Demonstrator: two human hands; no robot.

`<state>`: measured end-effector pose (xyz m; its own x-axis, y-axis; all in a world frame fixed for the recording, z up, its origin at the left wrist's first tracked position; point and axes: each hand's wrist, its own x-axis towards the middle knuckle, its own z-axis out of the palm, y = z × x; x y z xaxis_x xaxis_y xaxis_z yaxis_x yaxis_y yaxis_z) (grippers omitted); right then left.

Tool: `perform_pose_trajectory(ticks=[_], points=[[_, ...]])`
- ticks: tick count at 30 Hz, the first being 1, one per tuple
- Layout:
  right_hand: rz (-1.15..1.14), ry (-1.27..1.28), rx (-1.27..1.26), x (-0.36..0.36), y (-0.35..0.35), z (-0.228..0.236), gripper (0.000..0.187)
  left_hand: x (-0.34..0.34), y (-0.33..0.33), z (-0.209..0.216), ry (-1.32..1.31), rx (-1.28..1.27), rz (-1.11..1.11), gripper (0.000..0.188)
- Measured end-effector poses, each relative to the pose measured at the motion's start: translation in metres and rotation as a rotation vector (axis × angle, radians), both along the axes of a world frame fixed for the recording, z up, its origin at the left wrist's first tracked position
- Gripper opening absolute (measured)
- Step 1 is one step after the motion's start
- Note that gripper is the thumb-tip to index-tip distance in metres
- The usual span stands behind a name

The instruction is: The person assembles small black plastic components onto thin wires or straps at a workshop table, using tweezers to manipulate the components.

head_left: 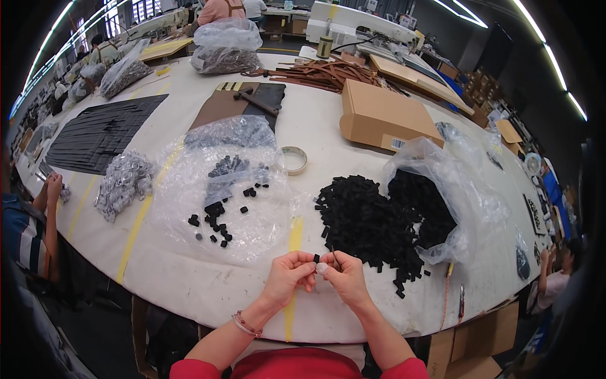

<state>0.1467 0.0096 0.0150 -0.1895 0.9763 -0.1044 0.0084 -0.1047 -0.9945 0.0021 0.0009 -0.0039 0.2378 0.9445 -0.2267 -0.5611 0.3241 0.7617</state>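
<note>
My left hand (290, 274) pinches a small black block-like piece (316, 258) between thumb and fingertips, just above the table's near edge. Close beside it, my right hand (344, 278) is closed around a slim dark tool (334, 255), of which only a narrow part shows; its kind is hidden by the fingers. A pale covering sits on one fingertip or thumb of the right hand. Beyond my right hand lies a big heap of small black pieces (353, 215), spilling from a clear plastic bag (470, 211). Several loose black pieces (218, 218) rest on a clear plastic bag (170, 208) to the left.
A tape roll (294, 160), a cardboard box (385, 114), brown strips (325, 74) and a hammer (255, 101) lie farther back. Silvery metal parts (125, 183) and black strips (101, 132) are at left. A pen-like tool (461, 302) lies at right. Other people's hands (53, 189) work at the left edge.
</note>
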Motion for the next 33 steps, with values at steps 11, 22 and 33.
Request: perform_pose_trajectory(ticks=[11,22,33], points=[[0.102,-0.204,0.107,0.007,0.002,0.005,0.008,0.000,-0.001,-0.001,0.074,0.002,-0.039,0.010],[-0.023,-0.408,0.261,-0.002,-0.001,0.006,0.010,0.006,-0.006,0.002,0.394,0.096,0.033,0.008],[-0.061,-0.516,0.513,-0.004,-0.008,0.001,0.012,0.011,-0.013,0.002,0.424,0.371,0.154,0.004]])
